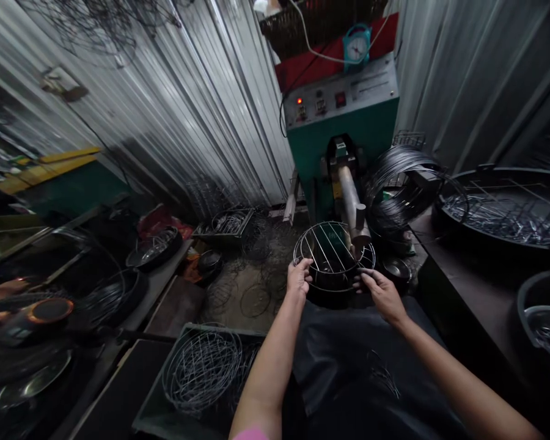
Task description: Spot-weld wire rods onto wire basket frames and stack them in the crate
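The round wire rack [330,252] lay just beyond the person's fingertips, above the near edge of the lap and in front of a green machine [297,153]. Its parallel bars slanted across the ring, and its near rim ran between the two hands.

The left hand [300,276] was at the rack's near left rim, thumb and fingers pinched narrowly on the wire. The right hand [379,292] was at the near right side, its fingers extended toward the rim and the thumb close above them; whether they gripped the wire or only rested against it could not be told.

The machine's metal arm [349,192] slanted down toward the right part of the rack, its lower end over that side, close to the right hand; contact between them could not be made out. A dark cloth [330,354] covered the lap, with a few loose wires [385,376] on it.

Left of the left forearm, more wire racks [204,370] were heaped in a green crate [172,428]. To the right, a coil of wire [387,177] stood beside the machine, and a counter [467,290] carried a wide black pan [476,237].
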`<action>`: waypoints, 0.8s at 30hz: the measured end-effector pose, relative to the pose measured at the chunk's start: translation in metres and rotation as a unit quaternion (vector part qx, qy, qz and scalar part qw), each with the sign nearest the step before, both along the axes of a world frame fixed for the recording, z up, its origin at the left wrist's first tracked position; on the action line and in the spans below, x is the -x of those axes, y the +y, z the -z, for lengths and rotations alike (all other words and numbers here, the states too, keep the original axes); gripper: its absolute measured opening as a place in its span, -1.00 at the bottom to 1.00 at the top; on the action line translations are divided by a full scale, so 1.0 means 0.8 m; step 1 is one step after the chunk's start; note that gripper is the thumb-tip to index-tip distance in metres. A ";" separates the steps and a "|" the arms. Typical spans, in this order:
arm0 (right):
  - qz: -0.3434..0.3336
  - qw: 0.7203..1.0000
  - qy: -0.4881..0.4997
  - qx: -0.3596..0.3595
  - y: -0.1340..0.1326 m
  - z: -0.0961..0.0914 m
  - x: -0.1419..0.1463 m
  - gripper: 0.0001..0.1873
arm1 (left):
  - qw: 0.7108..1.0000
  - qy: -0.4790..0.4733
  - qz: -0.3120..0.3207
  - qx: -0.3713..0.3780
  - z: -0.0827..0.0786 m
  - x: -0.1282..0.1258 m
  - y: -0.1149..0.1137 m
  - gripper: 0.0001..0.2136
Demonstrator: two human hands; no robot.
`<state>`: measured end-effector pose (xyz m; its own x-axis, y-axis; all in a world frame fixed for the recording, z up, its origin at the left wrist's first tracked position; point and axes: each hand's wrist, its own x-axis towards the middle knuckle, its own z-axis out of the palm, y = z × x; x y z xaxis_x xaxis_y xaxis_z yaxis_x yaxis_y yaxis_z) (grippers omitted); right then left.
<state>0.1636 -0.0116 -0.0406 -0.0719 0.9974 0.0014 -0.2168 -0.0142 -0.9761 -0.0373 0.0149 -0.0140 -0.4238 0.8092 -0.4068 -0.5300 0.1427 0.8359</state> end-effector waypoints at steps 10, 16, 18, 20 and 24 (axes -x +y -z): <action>-0.012 0.978 -0.193 -0.079 -0.007 -0.006 -0.013 -0.66 | 0.999 0.004 -0.033 0.001 -0.002 -0.007 -0.003 -0.54; -0.012 0.985 -0.172 -0.029 -0.003 -0.007 -0.008 -0.63 | 0.999 0.004 -0.032 0.004 0.001 -0.006 0.000 -0.54; -0.013 0.991 -0.134 -0.007 -0.003 -0.009 -0.006 -0.61 | 0.999 0.001 -0.033 0.007 0.002 -0.007 0.000 -0.55; -0.022 0.994 -0.104 0.011 -0.002 -0.010 -0.004 -0.58 | 0.999 0.001 -0.036 0.006 0.002 -0.008 -0.002 -0.55; -0.049 0.995 -0.078 0.032 0.001 -0.013 0.001 -0.57 | 0.998 0.004 -0.053 -0.024 -0.001 -0.010 -0.007 -0.52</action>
<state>0.1629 -0.0111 -0.0301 -0.1631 0.9833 -0.0813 -0.0566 -0.0916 -0.9942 -0.0290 0.0089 -0.0134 -0.5114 0.7781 -0.3648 -0.5326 0.0462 0.8451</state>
